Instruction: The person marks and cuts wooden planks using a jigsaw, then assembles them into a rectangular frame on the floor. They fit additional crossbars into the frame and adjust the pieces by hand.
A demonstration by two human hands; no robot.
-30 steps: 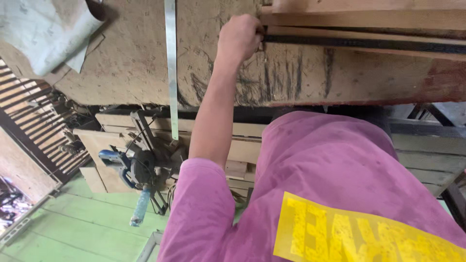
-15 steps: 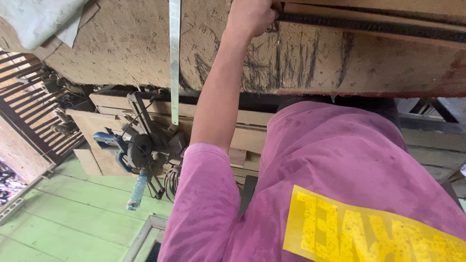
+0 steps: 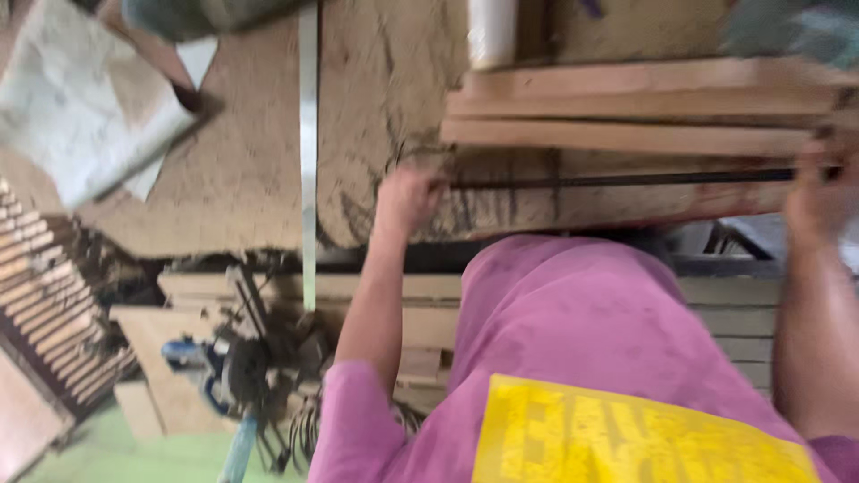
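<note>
A long, thin, dark metal bar is lying flat across the dusty tabletop, running straight from one hand to the other. It is sitting right against the lowest of three pale wooden planks, which are lying stacked flat and parallel to it, edges slightly stepped.

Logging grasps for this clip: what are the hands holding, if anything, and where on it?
Both hands seem to grip a long dark bar under the stacked planks: left hand at its left end, right hand at its right end. Blur hides the fingers.
</note>
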